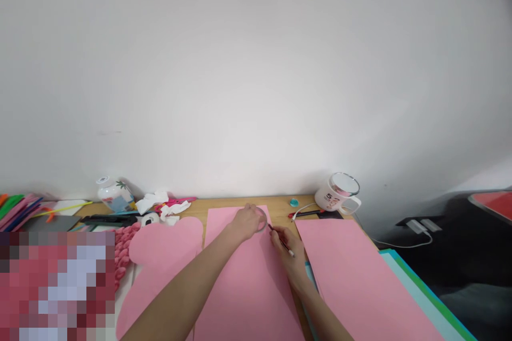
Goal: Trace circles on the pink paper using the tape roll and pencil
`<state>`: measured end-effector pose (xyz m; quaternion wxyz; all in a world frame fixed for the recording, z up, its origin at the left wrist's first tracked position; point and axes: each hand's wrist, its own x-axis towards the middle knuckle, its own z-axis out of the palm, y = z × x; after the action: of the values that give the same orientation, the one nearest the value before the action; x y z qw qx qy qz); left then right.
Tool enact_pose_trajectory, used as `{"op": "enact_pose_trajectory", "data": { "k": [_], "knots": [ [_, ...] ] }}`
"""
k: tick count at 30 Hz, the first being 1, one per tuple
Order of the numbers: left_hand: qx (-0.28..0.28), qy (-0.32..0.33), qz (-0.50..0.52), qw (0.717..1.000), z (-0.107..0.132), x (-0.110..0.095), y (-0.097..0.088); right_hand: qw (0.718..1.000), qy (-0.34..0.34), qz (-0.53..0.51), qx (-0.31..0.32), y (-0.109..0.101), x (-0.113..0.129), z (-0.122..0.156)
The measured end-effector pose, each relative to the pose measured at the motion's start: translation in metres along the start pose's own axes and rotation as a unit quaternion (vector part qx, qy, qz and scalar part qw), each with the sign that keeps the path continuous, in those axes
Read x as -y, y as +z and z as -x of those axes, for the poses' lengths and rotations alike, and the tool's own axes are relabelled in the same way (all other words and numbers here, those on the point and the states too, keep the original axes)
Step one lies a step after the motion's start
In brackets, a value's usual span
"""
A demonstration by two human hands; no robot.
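My left hand [247, 220] holds a thin grey ring [262, 228] against the far part of a pink paper sheet [240, 287]. Its fingers close on the ring's left side. In my right hand [294, 256] is a slim dark pencil [286, 248] with a pale end, gripped in the fingers. The pencil's tip points toward the ring's lower right; whether it touches the paper I cannot tell. Left of the sheet lie pink paper pieces [166, 242] with rounded edges. A second pink sheet [360, 277] lies on the right.
A white mug [328, 196] stands back right, near a small teal item [294, 202] and a white cable [303, 209]. Back left are a white bottle [110, 192], crumpled tissues [152, 201] and coloured craft strips [18, 210]. Behind the wooden table [224, 202] rises a white wall.
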<state>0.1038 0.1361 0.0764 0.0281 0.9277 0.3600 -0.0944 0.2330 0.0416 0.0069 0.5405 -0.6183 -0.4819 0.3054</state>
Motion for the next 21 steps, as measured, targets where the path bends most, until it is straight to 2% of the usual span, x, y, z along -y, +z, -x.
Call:
{"op": "enact_pose_trajectory", "data": {
  "k": [5,13,21],
  "knots": [
    [0.003,-0.004,-0.001,1.000,-0.005,0.001,0.004,1.000,-0.016,0.010,-0.013,0.003,0.002,0.008],
    [0.001,-0.003,-0.010,1.000,-0.008,0.001,0.004,0.998,-0.022,0.045,0.021,0.013,0.015,0.029],
    [0.001,0.014,-0.020,1.000,-0.011,0.002,0.002,0.991,-0.055,0.027,0.119,0.020,0.042,0.044]
  ]
}}
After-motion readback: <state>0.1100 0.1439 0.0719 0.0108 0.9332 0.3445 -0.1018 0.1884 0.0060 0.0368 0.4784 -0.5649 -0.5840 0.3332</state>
